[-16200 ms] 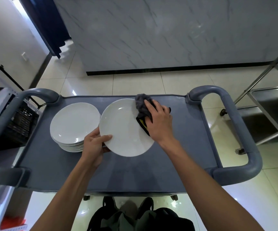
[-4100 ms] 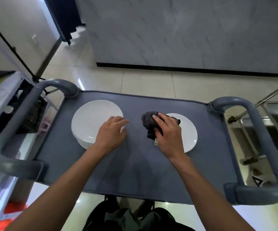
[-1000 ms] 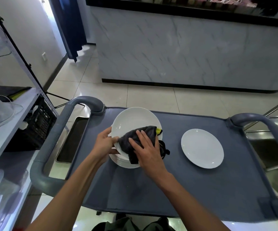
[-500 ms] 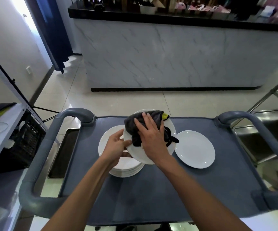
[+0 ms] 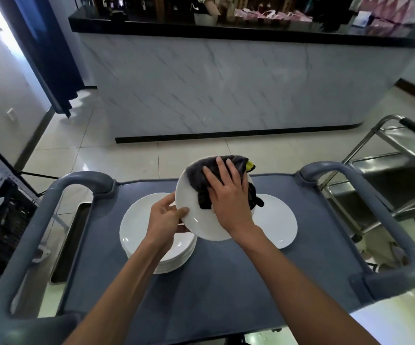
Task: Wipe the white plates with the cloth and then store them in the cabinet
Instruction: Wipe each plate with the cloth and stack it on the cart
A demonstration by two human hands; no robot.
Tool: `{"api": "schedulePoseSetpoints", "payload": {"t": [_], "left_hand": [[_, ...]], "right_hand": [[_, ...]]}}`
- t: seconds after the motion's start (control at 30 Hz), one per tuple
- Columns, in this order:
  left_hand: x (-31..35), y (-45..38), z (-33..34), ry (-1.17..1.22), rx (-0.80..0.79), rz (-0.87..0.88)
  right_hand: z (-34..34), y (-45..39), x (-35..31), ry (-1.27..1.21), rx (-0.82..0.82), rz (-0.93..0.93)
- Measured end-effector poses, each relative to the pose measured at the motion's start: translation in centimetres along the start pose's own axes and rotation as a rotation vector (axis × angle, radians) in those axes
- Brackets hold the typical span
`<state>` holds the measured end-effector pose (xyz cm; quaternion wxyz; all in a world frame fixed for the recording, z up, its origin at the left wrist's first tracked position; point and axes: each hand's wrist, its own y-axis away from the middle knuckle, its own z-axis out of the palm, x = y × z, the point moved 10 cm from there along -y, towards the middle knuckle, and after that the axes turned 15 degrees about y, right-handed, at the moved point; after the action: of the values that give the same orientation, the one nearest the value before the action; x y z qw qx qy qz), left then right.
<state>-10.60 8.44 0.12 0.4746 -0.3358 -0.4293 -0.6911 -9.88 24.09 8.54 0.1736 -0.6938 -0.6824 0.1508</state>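
Left hand [image 5: 164,218] has its grip on the lower left rim of a white plate [image 5: 196,220], thumb on top and fingers under, and holds it up, tilted, in the middle of the frame. Right hand [image 5: 227,192] lies flat on a dark cloth [image 5: 197,176] and presses it on the upper part of the plate, fingers spread and nearly straight, so this grip is loose and pushes more than it grabs. A small yellow tag [image 5: 250,166] sticks out of the cloth at its upper right. The held plate hangs over a grey cart [image 5: 226,282], which works as the bench. Just below and to the left of it sits a stack of white plates [image 5: 141,235], and one more plate [image 5: 278,222] lies flat by itself just to the right, partly hidden behind the right hand. I think the wiping is under way and most plates are not wiped yet. The bare part of the held plate is low and left of the cloth, so the cloth likely needs to slide down toward the left hand. The lone plate is nearer the right hand, and the stack is nearer the left. No cabinet shows for sure. I can read no words or brands anywhere; things on the dark counter [image 5: 226,31] at the top are too blurry.
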Motion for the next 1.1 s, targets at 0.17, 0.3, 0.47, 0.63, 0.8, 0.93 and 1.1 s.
{"api": "schedulePoseSetpoints", "payload": {"t": [0.17,0.3,0.47,0.63,0.8,0.93,1.1], "left_hand": [[-0.2,-0.3,0.9,0.034,0.055,0.027],[-0.3,-0.5,1.9,0.063,0.113,0.059],[-0.2,-1.2,4.3,0.103,0.132,0.080],[-0.1,-1.7,6.8,0.102,0.126,0.110],[-0.5,-2.0,7.9,0.119,0.154,0.110],[-0.9,-2.2,8.3,0.119,0.174,0.100],[-1.4,-2.6,8.9,0.126,0.188,0.084]], "right_hand": [[0.6,0.4,3.4,0.017,-0.078,0.021],[1.0,1.5,4.8,0.008,-0.108,0.023],[1.5,3.0,5.8,-0.019,-0.140,0.000],[1.4,4.1,6.1,-0.073,-0.138,-0.024],[1.2,4.7,6.7,-0.115,-0.104,-0.075],[1.2,4.7,8.3,-0.091,-0.051,-0.130],[1.2,4.1,11.6,-0.061,0.049,-0.119]]}}
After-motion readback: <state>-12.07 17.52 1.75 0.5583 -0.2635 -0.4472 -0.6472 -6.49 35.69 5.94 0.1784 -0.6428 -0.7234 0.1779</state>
